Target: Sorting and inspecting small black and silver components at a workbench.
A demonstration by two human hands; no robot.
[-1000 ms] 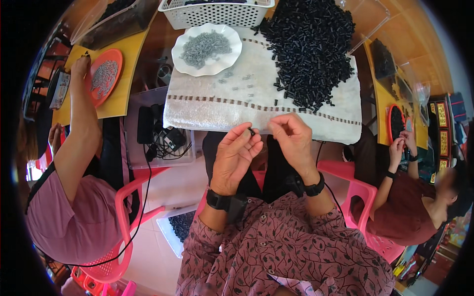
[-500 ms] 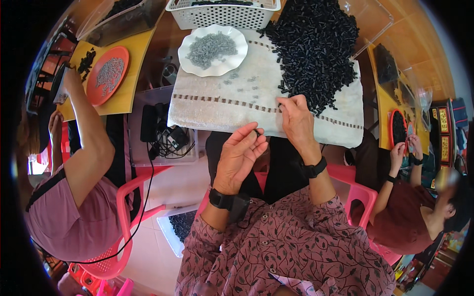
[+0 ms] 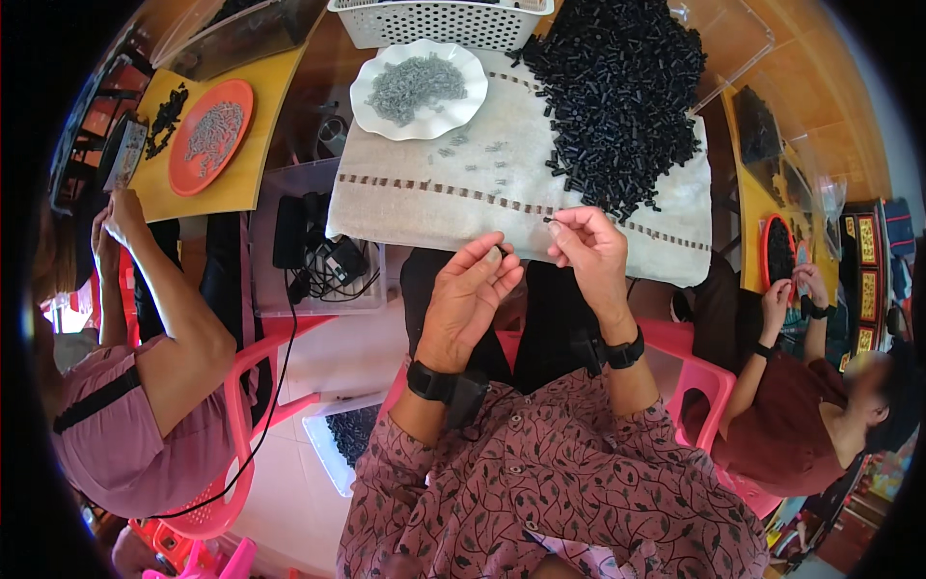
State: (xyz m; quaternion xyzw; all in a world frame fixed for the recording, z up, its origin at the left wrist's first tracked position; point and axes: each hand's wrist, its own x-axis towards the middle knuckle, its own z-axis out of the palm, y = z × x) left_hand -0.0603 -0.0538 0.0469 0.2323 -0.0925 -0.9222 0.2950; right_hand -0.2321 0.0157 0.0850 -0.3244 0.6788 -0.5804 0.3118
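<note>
My left hand (image 3: 470,299) is just off the table's front edge, palm up, with thumb and index finger pinched on a small black piece mostly hidden by the fingertips. To its right, my right hand (image 3: 590,251) pinches another small black cylindrical piece (image 3: 548,220) between thumb and index finger, over the front of the cloth (image 3: 424,214). A large heap of short black cylindrical pieces (image 3: 622,106) lies on the cloth beyond my right hand. Farther left stands a white wavy-rimmed plate (image 3: 468,108) of small clear pieces (image 3: 417,87), with several loose ones on the cloth before it.
A white perforated basket (image 3: 439,27) stands behind the plate. Left of my table, a clear bin (image 3: 333,280) holds cables. Co-workers sit on both sides, one near an orange plate (image 3: 241,106), the other near a red tray (image 3: 767,236). A box of black pieces (image 3: 352,434) is on the floor.
My right hand has drawn slightly back toward me from the heap with a black piece in its fingertips. The left co-worker's hand has moved back from the table.
</note>
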